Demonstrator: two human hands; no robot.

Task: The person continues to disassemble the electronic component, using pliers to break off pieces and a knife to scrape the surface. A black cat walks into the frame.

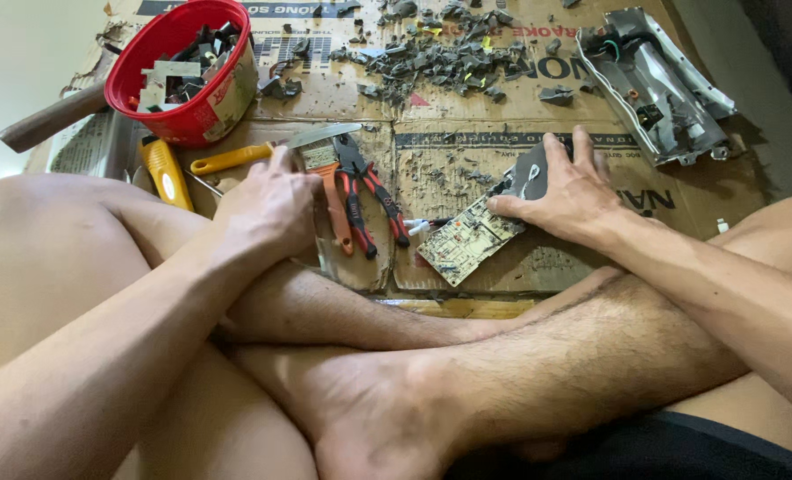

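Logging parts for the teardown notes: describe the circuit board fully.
The circuit board is a pale yellow-green rectangular panel with fine dark markings. It lies flat and skewed on the cardboard sheet. A dark plastic piece sits at its upper end. The right hand presses down there, thumb on the board's edge.

My left hand point(267, 209) and right hand point(569, 191) are bare, no gloves, rings or watch; forearms sleeveless, legs bare and hairy, with dark shorts at my lap
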